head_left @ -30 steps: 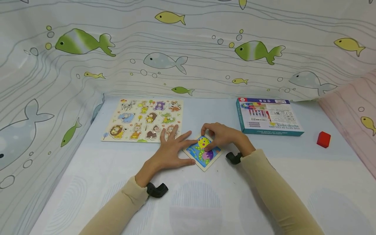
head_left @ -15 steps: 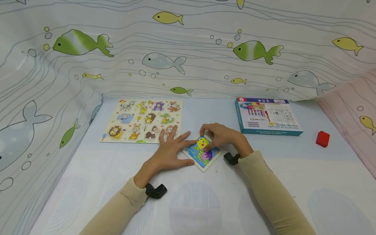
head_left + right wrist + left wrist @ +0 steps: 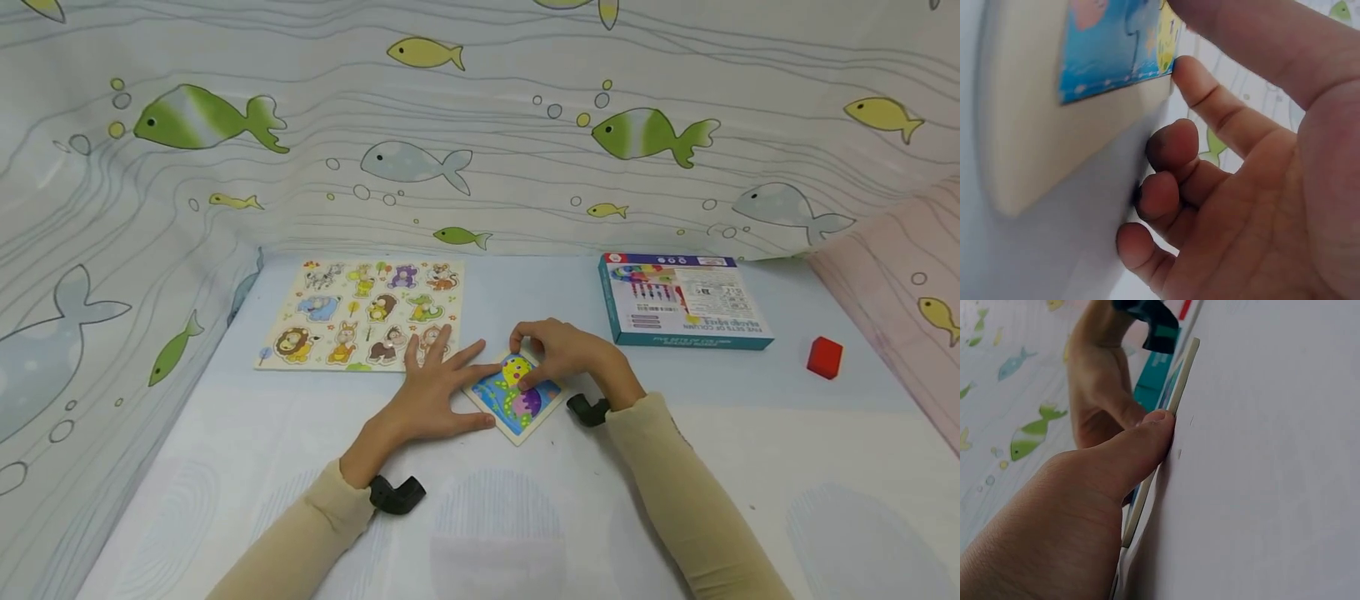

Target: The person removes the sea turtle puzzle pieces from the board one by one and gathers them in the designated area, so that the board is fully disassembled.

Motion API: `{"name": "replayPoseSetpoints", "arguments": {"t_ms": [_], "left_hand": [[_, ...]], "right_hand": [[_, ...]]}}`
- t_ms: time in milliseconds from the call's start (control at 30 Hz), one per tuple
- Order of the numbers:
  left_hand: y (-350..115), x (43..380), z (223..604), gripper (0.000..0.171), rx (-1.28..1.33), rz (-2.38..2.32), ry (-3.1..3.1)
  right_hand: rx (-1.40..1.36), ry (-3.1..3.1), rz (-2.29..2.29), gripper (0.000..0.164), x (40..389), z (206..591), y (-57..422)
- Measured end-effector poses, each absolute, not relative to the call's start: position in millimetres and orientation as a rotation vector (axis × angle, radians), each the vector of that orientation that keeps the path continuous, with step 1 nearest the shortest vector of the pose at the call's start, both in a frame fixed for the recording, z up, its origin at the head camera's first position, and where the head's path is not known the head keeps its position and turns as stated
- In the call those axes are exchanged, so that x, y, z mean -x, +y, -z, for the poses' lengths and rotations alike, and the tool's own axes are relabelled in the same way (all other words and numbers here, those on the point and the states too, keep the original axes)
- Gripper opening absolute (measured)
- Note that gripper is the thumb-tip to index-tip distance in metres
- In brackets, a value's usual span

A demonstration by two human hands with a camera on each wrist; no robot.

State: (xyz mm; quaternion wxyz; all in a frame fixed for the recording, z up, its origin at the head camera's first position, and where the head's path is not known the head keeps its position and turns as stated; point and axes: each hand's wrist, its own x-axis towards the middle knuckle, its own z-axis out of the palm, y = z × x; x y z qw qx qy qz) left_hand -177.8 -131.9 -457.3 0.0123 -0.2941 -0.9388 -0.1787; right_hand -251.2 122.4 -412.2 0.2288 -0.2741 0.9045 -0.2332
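A small square jigsaw puzzle (image 3: 528, 403) lies cornerwise on the table, with a yellow and purple picture on blue in a pale wooden frame. My left hand (image 3: 429, 398) spreads its fingers at its left side, index fingertip and thumb touching the frame. In the left wrist view the left thumb (image 3: 1138, 440) rests along the frame's edge. My right hand (image 3: 567, 353) bends over the far corner, thumb on the yellow figure and curled index finger at the picture's corner. The right wrist view shows blue pieces (image 3: 1100, 53) fitted together beside that thumb; its other fingers curl beside the frame.
Behind my left hand lies a larger animal puzzle board (image 3: 356, 312), partly under the left fingertips. A flat teal-edged box (image 3: 686, 300) sits at the back right, with a red block (image 3: 825, 357) farther right. A fish-print cloth (image 3: 525, 192) rises behind the table.
Both hands keep nearly the same place on the puzzle. The head view has shifted slightly, and nothing has been picked up or let go.
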Motion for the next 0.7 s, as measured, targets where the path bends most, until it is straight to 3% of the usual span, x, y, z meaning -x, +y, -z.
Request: {"name": "replayPoseSetpoints", "arguments": {"t_ms": [700], "left_hand": [[-131.7, 177.2, 455.4, 0.073, 0.912, 0.556, -2.924]], "right_hand": [[0.839, 2.416, 0.854, 0.039, 250.4, 416.3, 120.4]]}}
